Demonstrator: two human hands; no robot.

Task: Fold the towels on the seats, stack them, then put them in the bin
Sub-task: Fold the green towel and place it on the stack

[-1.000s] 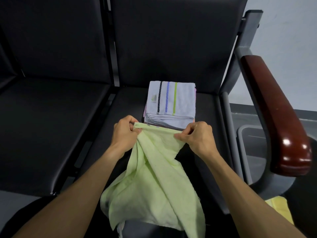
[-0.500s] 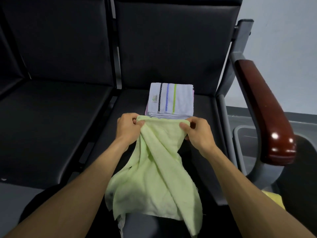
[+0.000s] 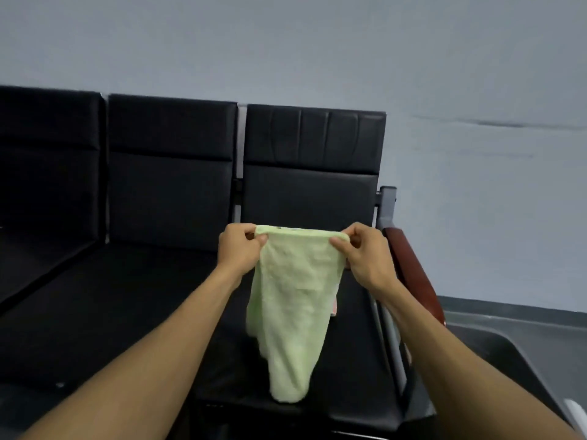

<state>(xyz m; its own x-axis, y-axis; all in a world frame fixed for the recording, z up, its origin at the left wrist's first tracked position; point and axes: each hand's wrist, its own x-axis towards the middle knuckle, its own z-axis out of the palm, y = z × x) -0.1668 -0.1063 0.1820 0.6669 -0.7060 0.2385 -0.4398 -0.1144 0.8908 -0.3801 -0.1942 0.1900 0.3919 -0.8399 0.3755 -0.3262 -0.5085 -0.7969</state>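
Towel: pale green towel [image 3: 293,300] hangs in the air in front of the rightmost seat [image 3: 349,360], top edge stretched level, lower part drooping to a bunched point just above the seat's front; a sliver of pink shows behind its right edge, too little to name
Left hand: left hand [image 3: 239,249] pinches the towel's top left corner, thumb and curled fingers closed on the cloth
Right hand: right hand [image 3: 365,252] pinches the top right corner the same way, fingers curled round the edge
Landmark: seat sits last in the black row, wooden armrest [image 3: 413,274] on its right side; grey bin [image 3: 508,350] beyond the armrest, well apart from the towel
Step in hand: judged as opening the towel out before its first fold
Doing it well: keep both pinches at the very corners; hold the top edge taut and level; let the hanging part untwist; lay it flat on the seat before folding, so the edges meet squarely
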